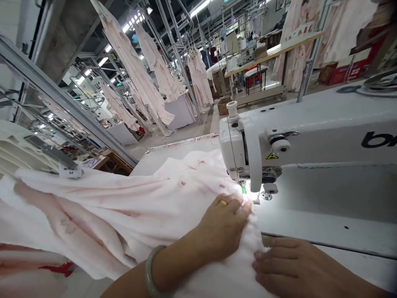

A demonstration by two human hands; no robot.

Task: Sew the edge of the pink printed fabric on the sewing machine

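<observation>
A pale pink and white printed fabric (pixel 130 207) lies bunched across the sewing table and runs under the head of a white sewing machine (pixel 310 128). My left hand (pixel 223 225), with a ring and a green bangle at the wrist, presses flat on the fabric, its fingertips close to the lit needle area (pixel 248 191). My right hand (pixel 290 265) rests at the fabric's near right edge, fingers together and pinching the cloth against the table.
The machine's white bed (pixel 325 223) stretches to the right. Pink garments (pixel 139 70) hang from overhead rails across the hall. A wooden workbench (pixel 273 51) with other machines stands at the back. A metal rail (pixel 62 103) runs along the left.
</observation>
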